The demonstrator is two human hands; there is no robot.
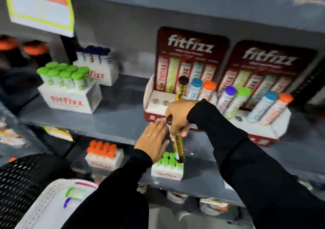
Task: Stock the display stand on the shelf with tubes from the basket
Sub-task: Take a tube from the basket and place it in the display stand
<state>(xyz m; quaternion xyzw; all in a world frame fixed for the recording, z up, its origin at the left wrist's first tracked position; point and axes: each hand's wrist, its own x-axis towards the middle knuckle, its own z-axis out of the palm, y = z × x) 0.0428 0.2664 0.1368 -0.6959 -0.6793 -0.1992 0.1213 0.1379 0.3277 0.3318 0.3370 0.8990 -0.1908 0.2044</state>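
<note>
A red and white display stand (pixel 151 104) sits on the grey shelf (pixel 112 119). It holds a brown-capped tube (pixel 182 88), a blue-capped tube (pixel 195 88) and an orange-capped tube (pixel 208 90); two holes at its front left are bare. My right hand (pixel 179 118) grips a gold tube with a dark cap (pixel 178 146), tilted in front of the shelf edge. Beside that tube my left hand (pixel 154 142) is flat with fingers apart, holding nothing. The white basket (pixel 47 204) at the lower left contains tubes with green and purple caps.
A second display stand (pixel 263 128) with several tubes stands to the right. White boxes of green-capped (pixel 68 97) and dark-capped tubes (pixel 100 70) sit on the shelf's left. Lower shelf holds boxes of orange-capped (pixel 103 156) and green-capped tubes (pixel 167 169). A black mesh basket (pixel 19 184) is at the lower left.
</note>
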